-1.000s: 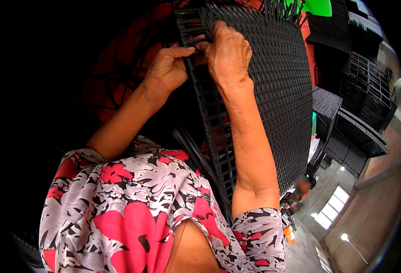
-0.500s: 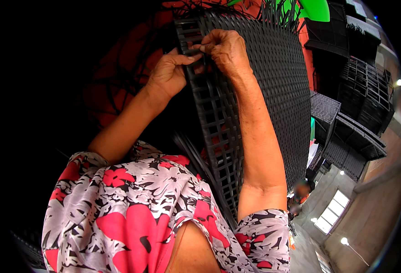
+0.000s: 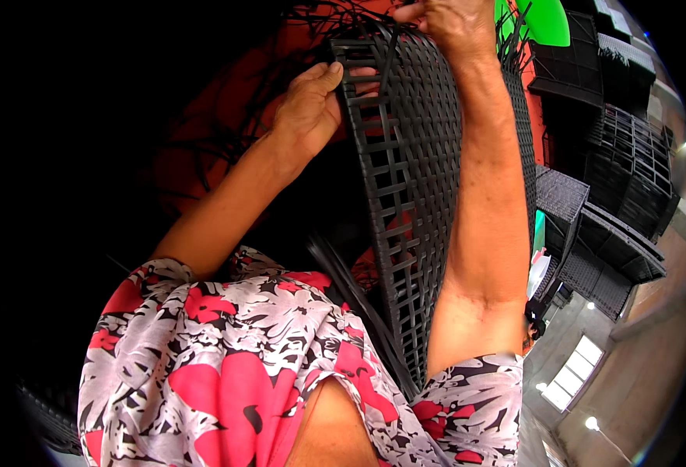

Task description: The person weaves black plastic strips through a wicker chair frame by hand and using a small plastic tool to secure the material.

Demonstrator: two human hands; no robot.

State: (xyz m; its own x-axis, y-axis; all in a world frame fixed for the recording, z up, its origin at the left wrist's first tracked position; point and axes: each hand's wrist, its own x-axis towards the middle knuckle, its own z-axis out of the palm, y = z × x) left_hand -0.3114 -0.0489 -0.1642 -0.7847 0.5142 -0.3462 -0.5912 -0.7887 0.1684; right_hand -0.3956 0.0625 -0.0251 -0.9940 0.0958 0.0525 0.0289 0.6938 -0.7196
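Note:
A black woven panel (image 3: pixel 425 117) of flat plastic strips stands in front of me, dense on its right part and an open grid along its left edge. My left hand (image 3: pixel 309 105) is closed on that edge near the upper corner. Its thumb lies on the frame, and its fingers show through the gaps behind. Above the panel, my right hand (image 3: pixel 461 27) is raised with fingers bent together, partly cut off by the upper border. A loose black strip (image 3: pixel 390 61) runs from the open grid up toward those fingertips; the exact grip is out of sight.
Loose strip ends (image 3: pixel 514 50) stick out along the panel's far edge. Behind lie a red surface (image 3: pixel 203 148) and a bright green object (image 3: pixel 545 22). Black woven furniture pieces (image 3: pixel 592 268) stand at the right. A bundle of black strips (image 3: pixel 343 272) lies near my body.
My right hand has moved up and right from the panel's edge, drawing a strip up. The left hand has shifted slightly up and right, and the panel has turned a little.

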